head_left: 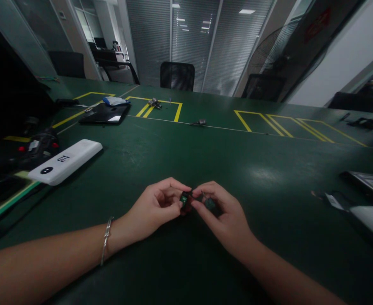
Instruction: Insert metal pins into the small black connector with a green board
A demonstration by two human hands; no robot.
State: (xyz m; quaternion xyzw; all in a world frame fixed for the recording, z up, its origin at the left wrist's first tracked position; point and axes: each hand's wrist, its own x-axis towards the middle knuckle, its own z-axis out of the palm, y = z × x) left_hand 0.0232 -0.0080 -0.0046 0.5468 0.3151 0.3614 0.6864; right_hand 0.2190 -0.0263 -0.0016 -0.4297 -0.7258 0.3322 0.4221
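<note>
Over the near middle of the dark green table, both hands meet fingertip to fingertip. My left hand point(161, 205), with a silver bracelet point(106, 240) at its wrist, pinches a small black piece with a green face, like a tiny circuit board point(184, 199), between thumb and fingers. My right hand point(221, 212) is closed in a pinch at the other side of that piece. A small dark rounded part point(210, 204) shows within the right fingers. Whether the two parts are joined is too small and dim to tell.
To the left lies a white power bank point(67, 161) marked 22, beside dark gear with red buttons point(38, 146). Farther back are a black laptop-like slab point(105, 114), small metal parts point(154, 103) and a dark cylindrical part point(201, 122). A white device point(372, 220) sits at right.
</note>
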